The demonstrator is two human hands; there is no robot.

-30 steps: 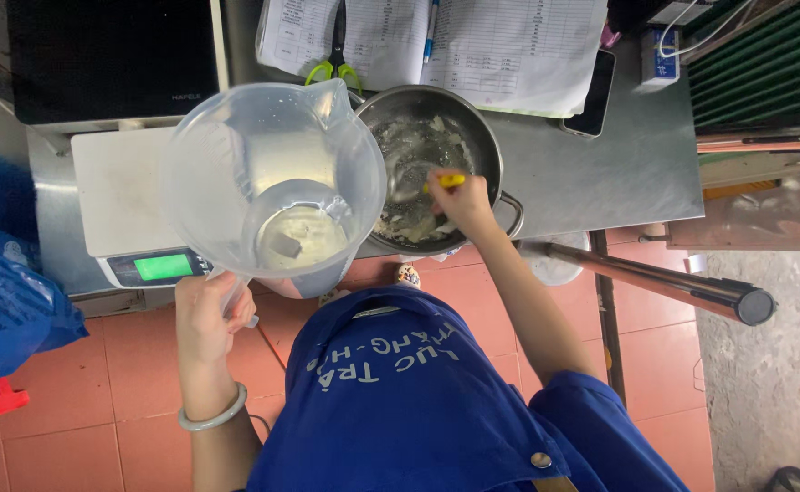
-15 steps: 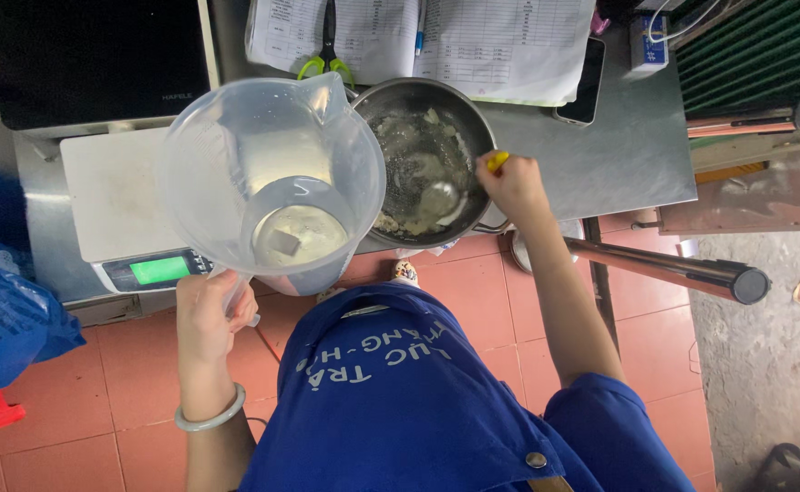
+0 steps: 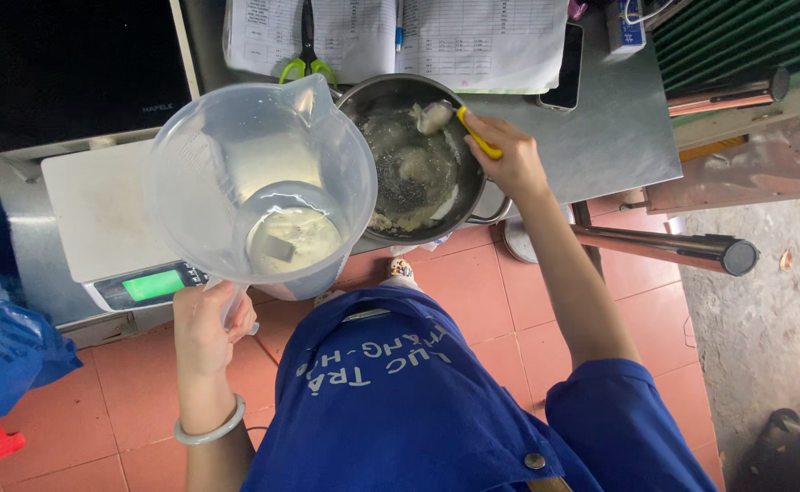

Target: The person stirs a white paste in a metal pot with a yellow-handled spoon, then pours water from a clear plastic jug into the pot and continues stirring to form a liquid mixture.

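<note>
Left hand (image 3: 207,321) closed around the handle of a clear plastic measuring jug (image 3: 261,187), held up close to the camera, a little pale liquid pooled in its bottom. The jug blocks the view of the pot's left rim and part of the scale. Right hand (image 3: 507,157) gripping the yellow handle of a spoon (image 3: 447,117), fingers wrapped tight, spoon bowl inside the metal pot (image 3: 415,159) near its far wall. Pot sits on the steel surface (image 3: 610,137), with pale clumpy residue on its bottom; one side handle shows at the lower right. White digital scale (image 3: 99,219) left of the pot, green-lit display at its near edge, partly hidden behind the jug. Black cooktop panel (image 3: 72,64) behind the scale. Printed paper sheets (image 3: 436,36) lie behind the pot, green-handled scissors (image 3: 307,50) on top of them, a dark phone (image 3: 564,64) just right of the sheets. Metal bar (image 3: 664,246) sticks out under the surface at right. Blue plastic bag (image 3: 4,337) at far left over red floor tiles (image 3: 491,301). Pale bangle (image 3: 207,428) on the left wrist; person wears a blue apron (image 3: 400,401).
</note>
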